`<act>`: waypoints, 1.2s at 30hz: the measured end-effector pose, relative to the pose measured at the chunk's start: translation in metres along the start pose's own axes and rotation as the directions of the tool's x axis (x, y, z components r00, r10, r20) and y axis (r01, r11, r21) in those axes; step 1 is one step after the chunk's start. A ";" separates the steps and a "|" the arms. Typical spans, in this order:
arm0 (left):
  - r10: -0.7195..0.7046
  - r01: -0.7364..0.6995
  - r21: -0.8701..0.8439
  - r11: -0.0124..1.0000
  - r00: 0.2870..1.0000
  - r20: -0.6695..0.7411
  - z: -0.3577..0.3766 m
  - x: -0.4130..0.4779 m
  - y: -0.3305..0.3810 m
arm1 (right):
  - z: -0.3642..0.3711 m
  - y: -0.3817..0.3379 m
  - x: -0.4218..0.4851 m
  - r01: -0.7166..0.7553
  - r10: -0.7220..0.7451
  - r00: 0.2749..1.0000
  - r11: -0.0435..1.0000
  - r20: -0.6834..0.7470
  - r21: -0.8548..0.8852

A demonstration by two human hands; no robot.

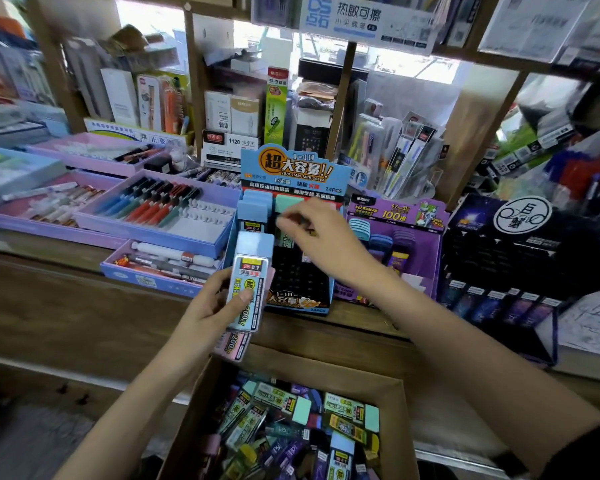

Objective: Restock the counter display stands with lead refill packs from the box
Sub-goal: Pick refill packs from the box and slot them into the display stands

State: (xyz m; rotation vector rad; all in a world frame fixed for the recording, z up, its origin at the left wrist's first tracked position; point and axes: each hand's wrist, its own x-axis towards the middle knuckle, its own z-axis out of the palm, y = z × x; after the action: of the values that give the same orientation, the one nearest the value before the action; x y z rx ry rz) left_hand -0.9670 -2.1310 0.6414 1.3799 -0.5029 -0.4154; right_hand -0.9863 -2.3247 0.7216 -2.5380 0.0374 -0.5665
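My left hand (218, 303) grips two lead refill packs: a blue-capped one (249, 278) in front and a pink one (232, 344) behind it, held just left of the blue display stand (291, 168). My right hand (319, 237) reaches into that stand and pinches a teal-capped pack (289, 202) in the upper rows. More blue-capped packs (255, 207) stand in the left column. The lower slots of the stand are dark. An open cardboard box (404, 417) below the counter holds several loose packs (302, 424).
A purple display stand (395, 216) with refill packs is right of the blue one, then a black stand (499, 244). Pen trays (160, 209) lie on the wooden counter (83, 282) to the left. Shelves of stationery rise behind.
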 end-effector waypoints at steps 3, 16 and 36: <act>0.013 -0.013 0.026 1.000 1.000 0.001 0.001 0.001 0.001 | 0.018 -0.022 -0.008 -0.182 0.123 0.970 0.939 0.209 0.290; 0.045 -0.032 0.163 0.986 0.996 -0.073 -0.045 -0.004 -0.005 | -0.012 -0.020 0.040 -0.109 0.138 0.984 0.968 -0.116 0.225; 0.084 -0.067 0.167 0.984 0.992 -0.092 -0.052 -0.009 -0.009 | 0.054 -0.009 0.038 0.113 -0.142 0.978 0.977 -0.155 -0.182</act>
State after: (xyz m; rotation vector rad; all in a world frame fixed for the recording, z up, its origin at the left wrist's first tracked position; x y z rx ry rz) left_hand -0.9453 -2.0849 0.6258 1.5261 -0.5150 -0.2467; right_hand -0.9303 -2.2949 0.6993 -2.6673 -0.0178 -0.8609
